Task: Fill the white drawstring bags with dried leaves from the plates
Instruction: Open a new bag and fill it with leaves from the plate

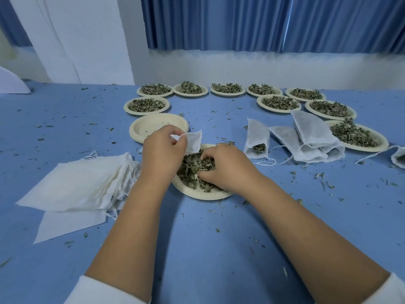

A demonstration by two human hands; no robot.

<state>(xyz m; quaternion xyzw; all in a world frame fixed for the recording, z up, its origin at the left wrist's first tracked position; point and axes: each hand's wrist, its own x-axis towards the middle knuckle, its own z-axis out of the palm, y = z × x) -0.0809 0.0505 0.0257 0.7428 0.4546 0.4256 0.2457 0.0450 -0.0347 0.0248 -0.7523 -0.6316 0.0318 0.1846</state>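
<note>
Head view: left hand (163, 150) pinches thin white bag (192, 140); right hand (223, 166) clutches crumbled green-brown dried leaves (190, 166).

left hand (163, 150) pinching, right hand (223, 166) clawed down

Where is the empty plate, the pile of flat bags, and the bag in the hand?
empty plate (153, 126): head view, bare middle.
pile of flat bags (76, 183): head view, top bag's cloth.
bag in the left hand (194, 140): head view, cloth beside the fingers.
</note>
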